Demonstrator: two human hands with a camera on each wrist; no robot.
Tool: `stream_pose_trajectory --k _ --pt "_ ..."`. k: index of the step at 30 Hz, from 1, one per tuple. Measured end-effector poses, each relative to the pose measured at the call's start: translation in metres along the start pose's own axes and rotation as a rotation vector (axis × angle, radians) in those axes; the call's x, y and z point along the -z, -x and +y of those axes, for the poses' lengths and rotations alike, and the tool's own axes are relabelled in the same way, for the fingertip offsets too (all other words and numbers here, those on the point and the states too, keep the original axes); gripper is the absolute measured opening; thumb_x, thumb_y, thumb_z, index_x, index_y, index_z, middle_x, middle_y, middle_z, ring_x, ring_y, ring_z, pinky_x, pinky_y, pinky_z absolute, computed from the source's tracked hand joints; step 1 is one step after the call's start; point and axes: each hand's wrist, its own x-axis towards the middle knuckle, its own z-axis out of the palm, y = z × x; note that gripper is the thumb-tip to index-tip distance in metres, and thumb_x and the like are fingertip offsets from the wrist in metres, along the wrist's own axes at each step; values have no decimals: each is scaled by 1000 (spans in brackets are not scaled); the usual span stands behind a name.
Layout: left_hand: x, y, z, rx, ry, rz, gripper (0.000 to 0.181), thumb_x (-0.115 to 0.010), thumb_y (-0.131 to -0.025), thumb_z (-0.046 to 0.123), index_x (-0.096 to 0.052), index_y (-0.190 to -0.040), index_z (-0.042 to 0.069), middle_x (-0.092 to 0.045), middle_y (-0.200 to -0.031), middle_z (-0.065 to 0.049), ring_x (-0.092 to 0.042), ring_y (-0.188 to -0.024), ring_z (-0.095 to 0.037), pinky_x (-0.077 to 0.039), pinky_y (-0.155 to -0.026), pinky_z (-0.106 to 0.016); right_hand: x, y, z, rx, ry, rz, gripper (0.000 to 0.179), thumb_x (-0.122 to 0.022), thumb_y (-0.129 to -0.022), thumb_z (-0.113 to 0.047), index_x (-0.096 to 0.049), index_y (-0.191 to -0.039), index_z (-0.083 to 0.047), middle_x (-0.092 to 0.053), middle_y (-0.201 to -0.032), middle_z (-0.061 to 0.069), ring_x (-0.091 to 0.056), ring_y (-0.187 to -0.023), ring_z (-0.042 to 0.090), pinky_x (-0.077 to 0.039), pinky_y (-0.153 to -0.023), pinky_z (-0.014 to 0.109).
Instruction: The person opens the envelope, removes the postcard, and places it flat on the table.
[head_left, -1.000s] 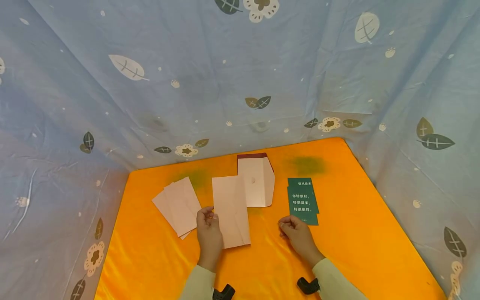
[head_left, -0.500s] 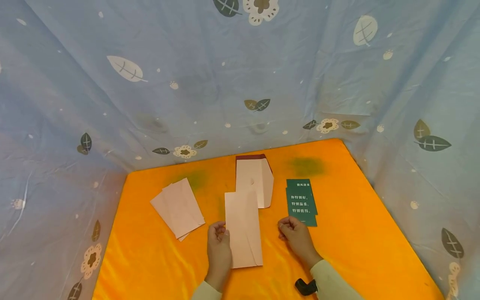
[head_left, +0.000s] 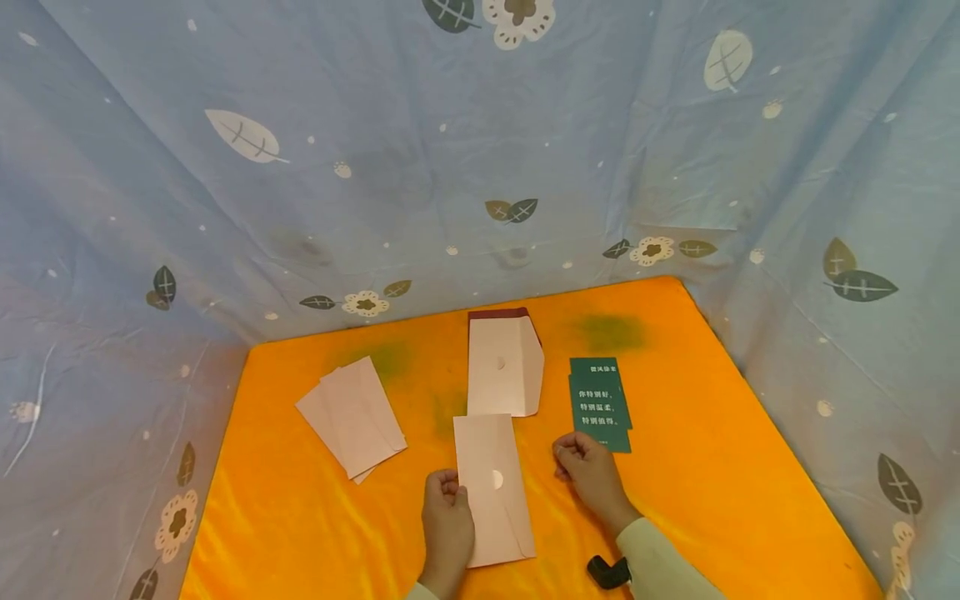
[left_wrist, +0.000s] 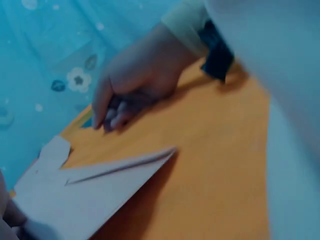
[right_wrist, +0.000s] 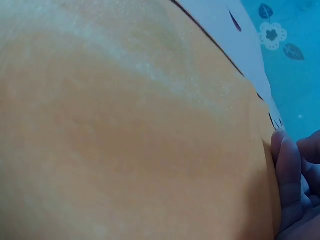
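In the head view my left hand (head_left: 447, 529) pinches the left edge of a pale pink envelope (head_left: 491, 508), thumb on top. The envelope is a long upright rectangle with a small half-round notch and a slanted seam. From the left wrist view, its near edge (left_wrist: 105, 195) stands raised off the orange cloth, casting a shadow. My right hand (head_left: 592, 475) rests with loosely curled fingers, holding nothing, beside the lower end of some green cards (head_left: 596, 404) with white lettering. Its fingers (right_wrist: 288, 170) show at the right side of the right wrist view.
Behind the held envelope lies another pink envelope (head_left: 495, 375) with its dark red inside showing at the top. Overlapping pink envelopes (head_left: 360, 417) lie at the left. An orange cloth (head_left: 300, 533) covers the table, and a blue patterned curtain (head_left: 420, 150) hangs around it.
My left hand has drawn the envelope toward me and to the right, off the envelope behind it. Its notch now shows. My right hand has stayed in place.
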Motion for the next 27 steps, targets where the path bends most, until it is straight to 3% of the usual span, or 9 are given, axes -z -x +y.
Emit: stream_pose_trajectory --k 6,14,20,27 --pt "10 -4 -5 -45 -138 -68 26 -74 -92 -12 -64 -113 0 -60 -84 -3 -60 -70 -16 -53 -61 -27 -1 0 0 7 6 -4 8 -71 -105 -5 -73 -107 3 -68 -84 13 -68 -71 28 -60 -65 29" --pt "16 -12 -12 -214 -312 -114 26 -74 -88 -14 -70 -106 4 -61 -79 6 -59 -66 -9 -55 -62 -26 -1 0 1 26 13 -9 7 -70 -105 -3 -73 -107 3 -68 -86 12 -68 -71 28 -60 -66 29" --pt "18 -20 -9 -407 -463 -172 22 -84 -92 6 -72 -110 10 -65 -101 5 -56 -92 -14 -54 -82 -36 -2 1 2 28 26 0 7 -70 -105 -3 -73 -108 3 -67 -86 12 -68 -71 28 -60 -66 29" --pt "23 -39 -4 -640 -523 -268 49 -87 -92 24 -67 -133 7 -64 -139 -9 -53 -124 -31 -46 -103 -54 -3 0 4 29 24 7 6 -70 -104 -1 -72 -107 3 -66 -85 11 -68 -70 28 -61 -66 29"
